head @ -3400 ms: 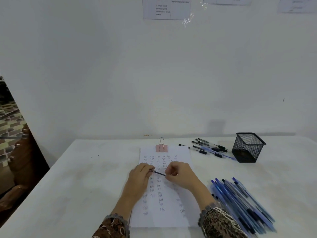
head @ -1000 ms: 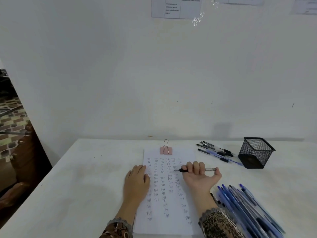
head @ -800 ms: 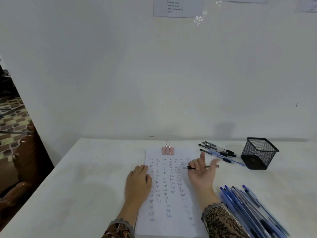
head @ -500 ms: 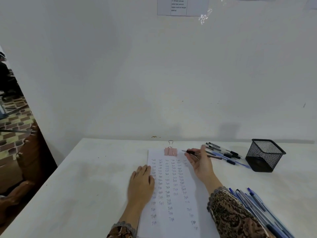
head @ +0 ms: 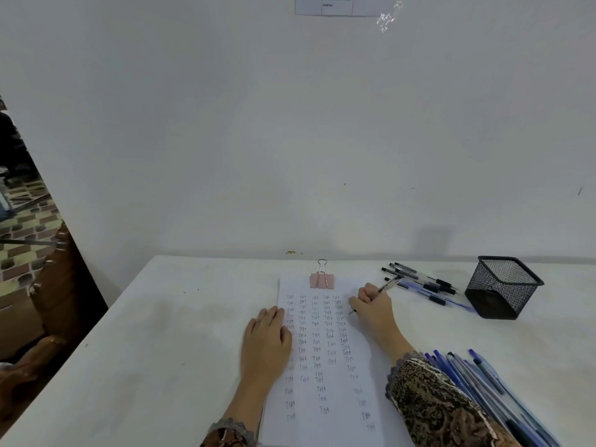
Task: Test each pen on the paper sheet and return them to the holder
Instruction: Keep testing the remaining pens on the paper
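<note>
Up at the top right of the paper sheet [head: 322,356], about one o'clock from its middle, the right hand [head: 371,306] is clenched round a pen [head: 388,284] in a writing grip; the tip is down on the page beside the last column of marks and the far end tilts toward two o'clock. Half a second ago that hand was stretched out toward the loose pens [head: 422,287] lying at two o'clock, with a pen held nearly level; a second ago it held one flat in a fist above the sheet. It has since swung back and dropped into a writing pose, so I judge a fresh test mark is starting; I cannot tell whether this is the same pen or one just swapped at that group. The left hand [head: 266,343] has not shifted; it lies flat with straight fingers, pressing the sheet's left edge at nine o'clock. The pink clip [head: 322,280] sits at the sheet's twelve o'clock. The mesh holder [head: 503,287] stands at three o'clock from the writing hand, well apart from it, and I see no pen rising from it; the loose pens lie on the table [head: 161,350] just beside it, and a bundle of blue pens [head: 477,382] lies at five o'clock near the right sleeve. By my reading most of the returning is undone.
</note>
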Action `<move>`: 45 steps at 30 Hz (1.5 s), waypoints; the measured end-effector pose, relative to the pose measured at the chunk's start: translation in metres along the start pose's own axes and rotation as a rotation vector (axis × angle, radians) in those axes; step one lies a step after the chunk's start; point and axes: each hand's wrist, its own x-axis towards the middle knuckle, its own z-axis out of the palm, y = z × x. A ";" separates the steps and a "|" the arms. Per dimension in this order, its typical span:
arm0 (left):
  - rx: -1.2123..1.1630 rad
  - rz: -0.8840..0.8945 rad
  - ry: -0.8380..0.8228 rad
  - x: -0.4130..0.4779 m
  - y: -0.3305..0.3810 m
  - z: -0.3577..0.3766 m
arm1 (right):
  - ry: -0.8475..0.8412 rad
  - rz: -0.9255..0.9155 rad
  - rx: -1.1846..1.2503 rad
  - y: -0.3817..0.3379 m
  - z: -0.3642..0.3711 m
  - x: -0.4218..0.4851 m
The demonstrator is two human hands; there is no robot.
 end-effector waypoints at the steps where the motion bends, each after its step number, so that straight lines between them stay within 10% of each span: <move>1: -0.002 -0.001 0.004 0.000 0.000 0.000 | -0.007 0.004 0.000 0.000 0.000 0.000; 38: -0.053 0.012 -0.003 0.000 -0.006 0.000 | 0.083 -0.053 -0.064 0.006 0.002 0.002; 45: -0.066 -0.002 0.008 0.000 -0.001 -0.001 | 0.085 0.295 0.531 -0.013 -0.012 0.005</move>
